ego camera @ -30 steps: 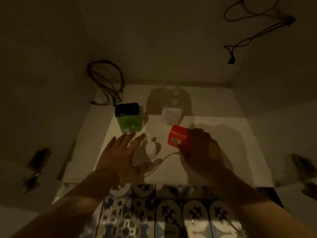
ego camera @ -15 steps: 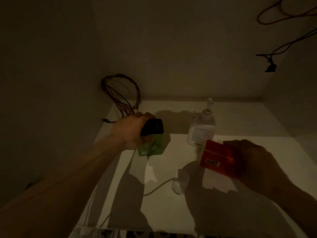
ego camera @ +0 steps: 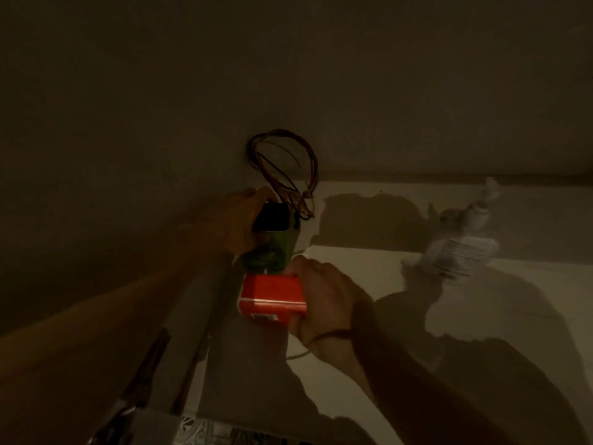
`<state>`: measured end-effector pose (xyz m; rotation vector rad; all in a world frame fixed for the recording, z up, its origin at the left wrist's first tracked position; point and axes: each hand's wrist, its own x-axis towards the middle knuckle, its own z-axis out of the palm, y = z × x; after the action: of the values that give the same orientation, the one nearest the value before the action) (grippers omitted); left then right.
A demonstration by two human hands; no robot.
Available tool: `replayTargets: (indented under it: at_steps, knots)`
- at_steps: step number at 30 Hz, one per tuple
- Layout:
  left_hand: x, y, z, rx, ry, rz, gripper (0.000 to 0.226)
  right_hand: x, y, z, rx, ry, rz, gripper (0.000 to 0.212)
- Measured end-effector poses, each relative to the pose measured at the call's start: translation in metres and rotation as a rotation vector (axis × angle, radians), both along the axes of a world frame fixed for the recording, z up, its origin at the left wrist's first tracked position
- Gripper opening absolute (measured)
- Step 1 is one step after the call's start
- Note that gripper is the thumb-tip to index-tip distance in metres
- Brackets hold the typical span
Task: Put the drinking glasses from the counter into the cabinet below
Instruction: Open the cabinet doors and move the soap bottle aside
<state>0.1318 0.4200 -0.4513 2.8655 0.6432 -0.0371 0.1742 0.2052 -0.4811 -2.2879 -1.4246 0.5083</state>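
I am looking into a dim white cabinet; no drinking glass shows in it. My left hand [ego camera: 234,220] is wrapped around a green container with a black lid [ego camera: 271,245] at the cabinet's back left corner. My right hand [ego camera: 324,293] grips an orange-red box [ego camera: 272,295] and holds it right in front of the green container, against the left wall. Both items sit low over the white cabinet floor [ego camera: 369,277].
A loop of red and dark wires [ego camera: 285,162] hangs in the back left corner just behind the green container. A clear pump bottle [ego camera: 462,248] stands blurred at the right. A thin white cable [ego camera: 296,354] lies on the floor. Patterned tiles [ego camera: 205,431] show below the front edge.
The view has swung left and closer. My left hand has carried the green container back toward the left corner. My right hand has brought the orange-red box left, up against the container.
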Motion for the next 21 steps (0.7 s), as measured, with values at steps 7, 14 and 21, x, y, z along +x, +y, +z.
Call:
replayTargets:
  at_steps: [7, 14, 21]
  knots:
    - [-0.003, 0.016, 0.000, 0.164, 0.087, -0.006, 0.062, -0.021, 0.052, -0.024, 0.141, 0.072, -0.137, 0.068]
    - [0.000, 0.019, 0.002, 0.161, 0.149, 0.045, 0.073, -0.026, 0.062, -0.026, 0.274, 0.342, -0.219, 0.062]
    - [0.002, -0.081, 0.014, -0.136, -0.574, 0.070, 0.029, 0.035, -0.071, 0.016, 0.945, -0.075, -0.655, 0.005]
